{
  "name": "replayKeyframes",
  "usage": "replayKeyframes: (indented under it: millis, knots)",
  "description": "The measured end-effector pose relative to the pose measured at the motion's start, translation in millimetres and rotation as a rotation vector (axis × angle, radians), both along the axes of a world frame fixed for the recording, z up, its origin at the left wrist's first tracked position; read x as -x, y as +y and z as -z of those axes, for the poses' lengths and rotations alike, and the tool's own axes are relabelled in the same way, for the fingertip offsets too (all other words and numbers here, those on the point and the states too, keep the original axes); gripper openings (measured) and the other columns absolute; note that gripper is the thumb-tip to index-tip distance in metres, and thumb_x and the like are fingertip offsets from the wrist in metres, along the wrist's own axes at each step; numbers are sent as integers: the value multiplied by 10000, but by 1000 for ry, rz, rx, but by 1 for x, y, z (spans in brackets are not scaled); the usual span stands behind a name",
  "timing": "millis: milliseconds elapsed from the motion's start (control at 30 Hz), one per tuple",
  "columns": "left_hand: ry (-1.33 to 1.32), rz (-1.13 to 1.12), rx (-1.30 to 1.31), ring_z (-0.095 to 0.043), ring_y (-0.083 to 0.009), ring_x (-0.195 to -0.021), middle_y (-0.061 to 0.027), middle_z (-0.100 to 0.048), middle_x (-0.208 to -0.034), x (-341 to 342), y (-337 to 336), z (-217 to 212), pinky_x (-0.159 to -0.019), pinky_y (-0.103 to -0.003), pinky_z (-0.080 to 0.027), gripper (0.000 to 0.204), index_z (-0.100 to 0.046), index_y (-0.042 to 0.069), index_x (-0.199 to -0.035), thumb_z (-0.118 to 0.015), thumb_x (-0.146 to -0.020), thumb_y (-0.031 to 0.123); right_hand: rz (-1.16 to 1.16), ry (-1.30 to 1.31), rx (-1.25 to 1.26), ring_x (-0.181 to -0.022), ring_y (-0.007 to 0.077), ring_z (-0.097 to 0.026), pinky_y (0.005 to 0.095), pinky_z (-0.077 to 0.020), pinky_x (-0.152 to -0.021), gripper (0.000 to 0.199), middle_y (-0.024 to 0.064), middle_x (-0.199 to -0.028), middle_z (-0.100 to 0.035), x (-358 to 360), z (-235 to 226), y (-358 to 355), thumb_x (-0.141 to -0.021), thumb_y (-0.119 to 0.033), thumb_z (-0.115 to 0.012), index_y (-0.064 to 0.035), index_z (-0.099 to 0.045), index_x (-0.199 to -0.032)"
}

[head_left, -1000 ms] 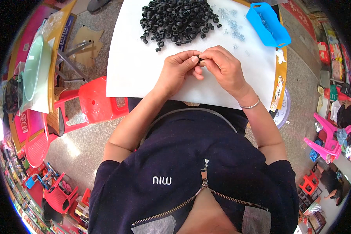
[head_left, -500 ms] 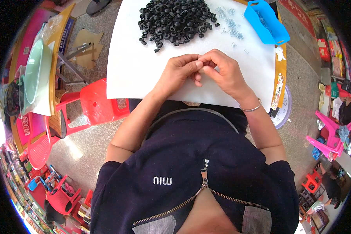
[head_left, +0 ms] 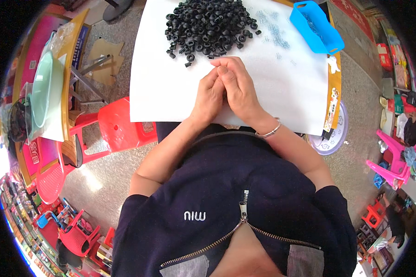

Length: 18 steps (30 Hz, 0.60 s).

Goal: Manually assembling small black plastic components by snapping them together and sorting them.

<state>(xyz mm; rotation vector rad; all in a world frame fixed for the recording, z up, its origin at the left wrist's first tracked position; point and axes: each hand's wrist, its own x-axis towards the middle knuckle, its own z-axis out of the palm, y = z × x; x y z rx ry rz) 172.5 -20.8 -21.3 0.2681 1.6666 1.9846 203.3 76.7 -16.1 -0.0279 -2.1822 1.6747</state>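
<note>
My left hand (head_left: 208,98) and my right hand (head_left: 241,92) are pressed together over the white-covered table (head_left: 282,92). Fingers of both are closed, the right ones lapping over the left fingertips. Whatever sits between them, if anything, is hidden. Just beyond my fingertips lies a heap of small black rubber-like caps (head_left: 205,25), some ring-shaped, with a few loose ones at its near edge. To the right of the heap, small clear bluish pieces (head_left: 277,34) are scattered on the white sheet.
A blue plastic basket (head_left: 302,25) with small clear pieces inside stands at the table's far right corner. A red plastic stool (head_left: 120,124) is left of the table. Further left, a pale green basin (head_left: 48,90) rests on another table. A whitish-purple basin (head_left: 339,134) is low at the right.
My hands have come closer together and shifted left. The right hand has turned from a fingertip pinch to lying against the left. The view has moved slightly.
</note>
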Motion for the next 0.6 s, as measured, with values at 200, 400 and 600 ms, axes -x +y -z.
replayKeyframes:
  millis: [200,400,600]
  knots:
    - [53,-60,-6,-475,-53,-628,0,-533,-706,-2,1,2,-515,-208,-395,264,-563,17,-972,-431,-976,246,-5,9,30,-900,174,-538,278,-425,-816,300,85,-956,-552,3,1,-3,-983,-262,-402,-9,-560,-1022]
    - [-434,6,-386,-365,-60,-524,13,-465,-681,10,-8,-6,-424,-200,-308,327,-533,36,-936,-441,-972,348,-196,-27,87,-927,200,-558,297,-462,-832,200,111,-1070,-546,1,-13,21,-912,-127,-531,-1,-569,-1064]
    - [-413,132,-483,-427,-97,-593,-63,-527,-814,14,-4,-6,-479,-227,-386,452,-448,-24,-1223,-415,-974,352,-39,36,-36,-985,154,-567,282,-465,-819,178,86,-1040,-594,30,-34,75,-875,-47,-530,-27,-597,-1039]
